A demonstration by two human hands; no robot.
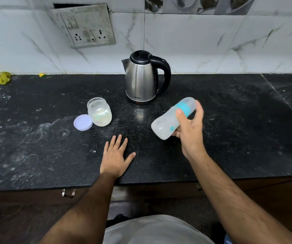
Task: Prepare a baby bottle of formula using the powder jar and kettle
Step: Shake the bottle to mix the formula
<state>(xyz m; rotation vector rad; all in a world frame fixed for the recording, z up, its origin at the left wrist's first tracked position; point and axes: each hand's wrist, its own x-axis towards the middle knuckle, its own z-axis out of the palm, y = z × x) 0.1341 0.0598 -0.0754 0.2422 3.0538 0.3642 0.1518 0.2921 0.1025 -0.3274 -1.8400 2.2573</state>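
Note:
My right hand (190, 125) grips a baby bottle (166, 123) with a teal collar, tilted almost on its side above the counter, cap end pointing up and to the right; the bottle looks blurred. My left hand (116, 155) lies flat on the black counter (36, 138), fingers spread, holding nothing. The powder jar (100, 112) stands open at centre left, partly filled with pale powder, its lilac lid (83, 122) lying beside it. A steel kettle (142, 78) with a black handle stands behind, lid closed.
A wall socket plate (85, 26) sits on the tiled backsplash above the jar. A yellow cloth scrap (2, 78) lies at the counter's far left back. Powder dust streaks the countertop. A drawer handle (68, 192) shows under the front edge.

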